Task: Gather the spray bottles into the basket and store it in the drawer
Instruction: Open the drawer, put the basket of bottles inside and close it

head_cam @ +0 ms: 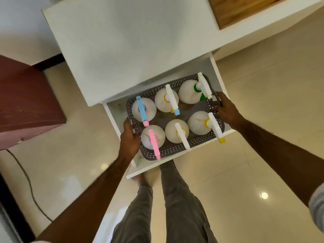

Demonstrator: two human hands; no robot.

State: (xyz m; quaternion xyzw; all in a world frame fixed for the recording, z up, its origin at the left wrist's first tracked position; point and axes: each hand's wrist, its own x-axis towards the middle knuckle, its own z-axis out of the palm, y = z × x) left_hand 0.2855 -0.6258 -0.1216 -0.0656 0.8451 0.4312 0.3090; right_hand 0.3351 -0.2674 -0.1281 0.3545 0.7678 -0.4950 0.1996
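A grey perforated basket (171, 150) holds several white spray bottles standing upright, with blue, pink, white, yellow and green trigger heads, such as the pink-topped bottle (152, 139). The basket sits inside the open white drawer (176, 164) of a white cabinet. My left hand (129, 139) grips the basket's left rim. My right hand (226, 109) grips its right rim. Whether the basket rests on the drawer floor is hidden.
The white cabinet top (133, 50) overhangs the drawer's back. A dark red box (26, 102) stands on the left, with a black cable (26, 178) on the glossy tiled floor. My legs (175, 199) stand just before the drawer front. A wooden panel (233, 9) lies at top right.
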